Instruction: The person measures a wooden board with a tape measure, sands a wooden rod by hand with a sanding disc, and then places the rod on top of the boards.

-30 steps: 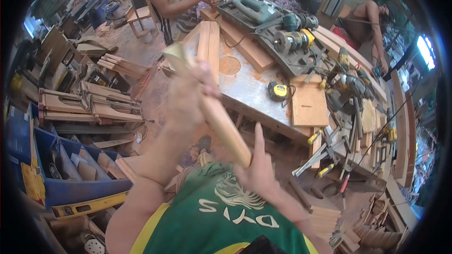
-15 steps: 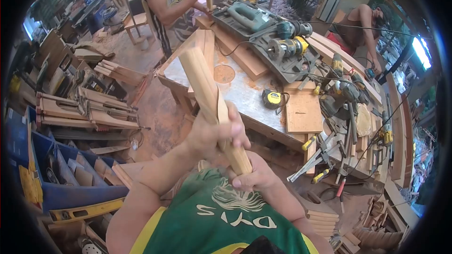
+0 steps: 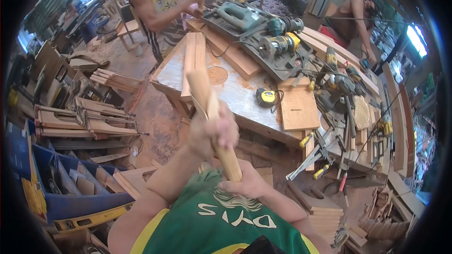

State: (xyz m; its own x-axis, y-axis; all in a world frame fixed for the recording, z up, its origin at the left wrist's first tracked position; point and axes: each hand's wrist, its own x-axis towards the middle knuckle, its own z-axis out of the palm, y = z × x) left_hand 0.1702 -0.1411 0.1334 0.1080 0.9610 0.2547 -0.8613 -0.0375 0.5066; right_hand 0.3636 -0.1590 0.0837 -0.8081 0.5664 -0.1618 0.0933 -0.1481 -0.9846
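A pale wooden piece (image 3: 199, 86), shaped like a short thick bar, slants up in front of my chest. My left hand (image 3: 214, 131) wraps round its middle, blurred by motion. From under those fingers sticks a thin tan sheet (image 3: 213, 105) that looks like sandpaper, lying against the wood. Lower down, my right hand (image 3: 245, 181) is closed on the near end of the piece, close to my green shirt. The parts of the wood and sheet beneath my fingers are hidden.
Ahead stands a workbench (image 3: 235, 106) with a tape measure (image 3: 266, 98), a tool case (image 3: 273, 56), power tools and clamps (image 3: 313, 153). Blue bins (image 3: 66, 193) are at left. One person (image 3: 157, 14) works across the bench, another person (image 3: 351, 23) at far right.
My left hand sits nearer the wood's far end, and that end has dropped slightly toward me. My right hand keeps its hold. The whole view has shifted a little.
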